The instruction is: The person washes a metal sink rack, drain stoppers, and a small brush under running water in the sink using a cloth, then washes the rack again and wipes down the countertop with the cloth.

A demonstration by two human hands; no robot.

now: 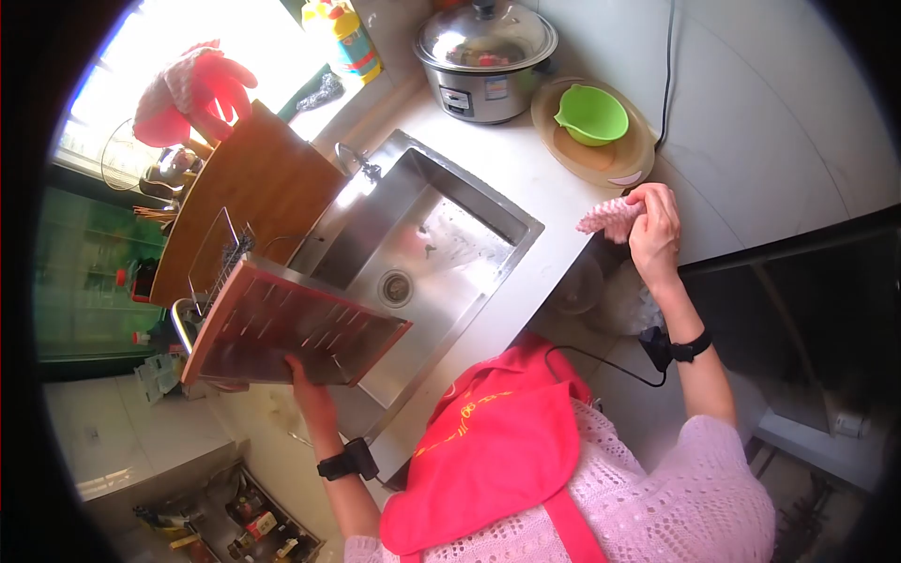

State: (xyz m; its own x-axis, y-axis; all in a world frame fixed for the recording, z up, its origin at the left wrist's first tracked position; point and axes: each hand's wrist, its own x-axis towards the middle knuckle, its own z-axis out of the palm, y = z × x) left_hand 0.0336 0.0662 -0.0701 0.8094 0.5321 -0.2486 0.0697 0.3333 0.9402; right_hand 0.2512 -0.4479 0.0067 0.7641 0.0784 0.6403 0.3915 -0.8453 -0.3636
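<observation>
My left hand [305, 377] grips the near edge of a slotted rectangular tray [282, 324] with a reddish-brown rim. The tray stands tilted over the left end of the steel sink [457, 307], and some of my fingers are hidden by it. My right hand [654, 235] is closed around a bunched pink-and-white checked cloth [612, 220], held near the counter edge to the right of the sink. Inside the sink a round drain [396, 288] shows, with small dark bits near it on the wet bottom.
A rice cooker [485, 70] with a glass lid stands at the back. Beside it a green bowl [592, 114] sits on an amber plate [548, 127]. A wooden board [249, 192], a faucet [352, 159], pink gloves [192, 94] and a yellow bottle [355, 47] are towards the window.
</observation>
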